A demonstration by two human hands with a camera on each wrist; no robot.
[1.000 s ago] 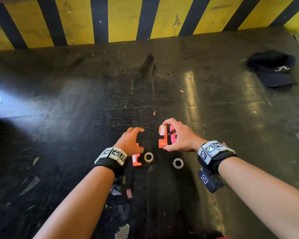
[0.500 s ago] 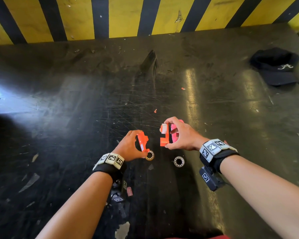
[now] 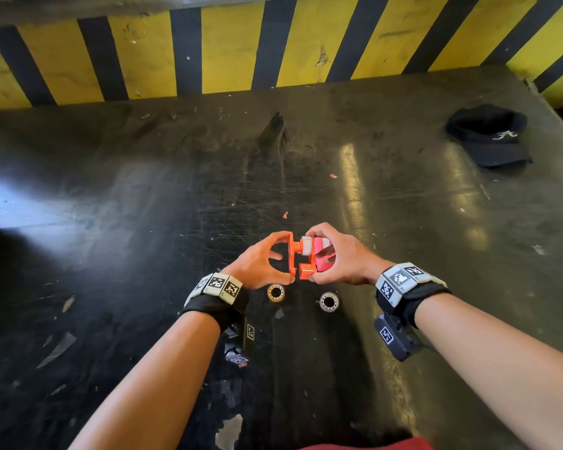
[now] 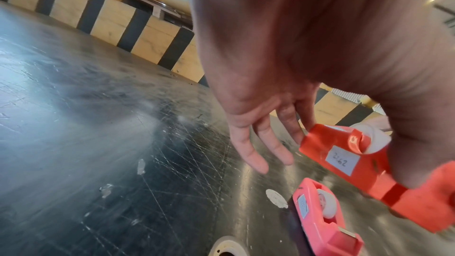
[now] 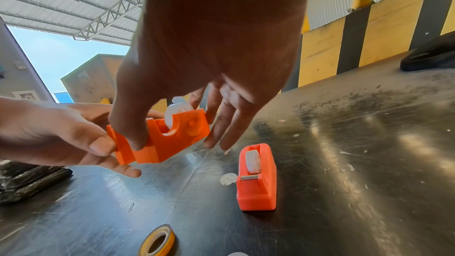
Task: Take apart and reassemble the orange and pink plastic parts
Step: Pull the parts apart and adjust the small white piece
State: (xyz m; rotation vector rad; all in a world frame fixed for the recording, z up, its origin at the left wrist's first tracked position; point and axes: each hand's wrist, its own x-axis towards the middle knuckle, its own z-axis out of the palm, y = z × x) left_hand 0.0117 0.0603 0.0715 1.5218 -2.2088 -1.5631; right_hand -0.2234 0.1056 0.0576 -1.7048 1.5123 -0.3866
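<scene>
My right hand [image 3: 312, 254] grips the orange dispenser body [image 3: 306, 258], which carries a white spool [image 3: 306, 245], just above the dark table [image 3: 143, 222]. The left hand [image 3: 288, 258] pinches a flat orange side plate [image 3: 291, 254] between thumb and forefinger and holds it against the body's left side. In the right wrist view the plate [image 5: 118, 147] sits flush on the orange body [image 5: 172, 139]. The pink dispenser [image 5: 257, 178] stands whole on the table under my right hand, and also appears in the left wrist view as the pink dispenser [image 4: 320, 215]. A label reads on the orange body [image 4: 339, 155].
Two tape rolls [image 3: 276, 292] [image 3: 329, 301] lie on the table just in front of my wrists. A black cap [image 3: 489, 136] rests at the far right. A yellow and black striped wall [image 3: 228, 50] closes the far edge. Small scraps dot the table.
My left hand picked the orange side plate up from the table by the tape roll and carried it right, onto the body. The right hand stayed nearly in place.
</scene>
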